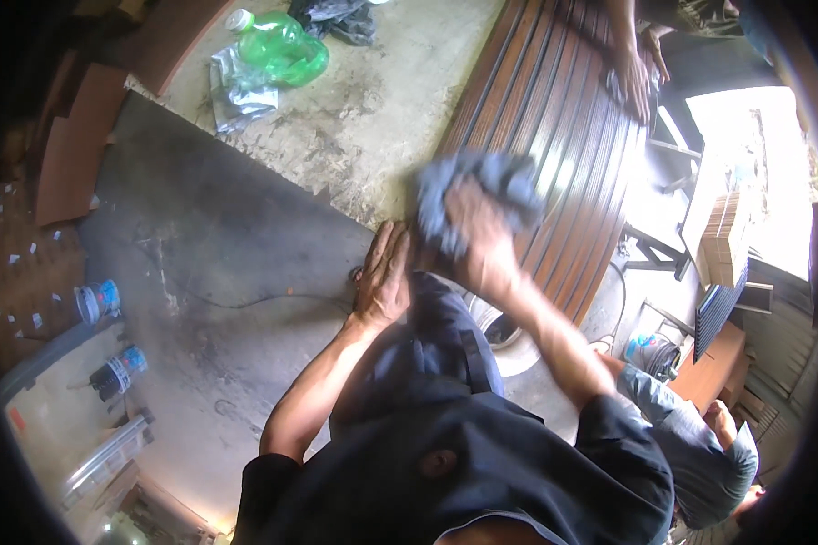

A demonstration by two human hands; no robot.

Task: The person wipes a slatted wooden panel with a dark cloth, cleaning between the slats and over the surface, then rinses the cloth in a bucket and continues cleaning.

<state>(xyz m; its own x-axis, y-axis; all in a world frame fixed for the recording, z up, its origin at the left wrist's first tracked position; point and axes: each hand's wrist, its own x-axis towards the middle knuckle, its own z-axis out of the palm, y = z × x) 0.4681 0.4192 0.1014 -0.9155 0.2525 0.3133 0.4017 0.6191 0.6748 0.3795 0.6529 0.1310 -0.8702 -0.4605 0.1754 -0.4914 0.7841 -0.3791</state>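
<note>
My right hand (477,222) presses a crumpled blue-grey rag (507,182) onto the near left end of a long panel of glossy brown grooved boards (554,113). Motion smears both the hand and the rag. My left hand (387,280) lies flat with its fingers stretched out, at the near edge of the worn concrete-coloured surface (373,100), just left of the rag. It holds nothing that I can see. Across the panel, another person's hand (633,86) rests near its far right edge, with a greyish cloth (614,88) partly beneath it.
A green plastic bottle (286,50) lies by a clear plastic bag (243,91) and a dark bag (345,18). Labelled pails (97,301) stand at the left, and another pail (653,354) at the right. A second person (695,445) is close at lower right. A cable (245,304) crosses the floor.
</note>
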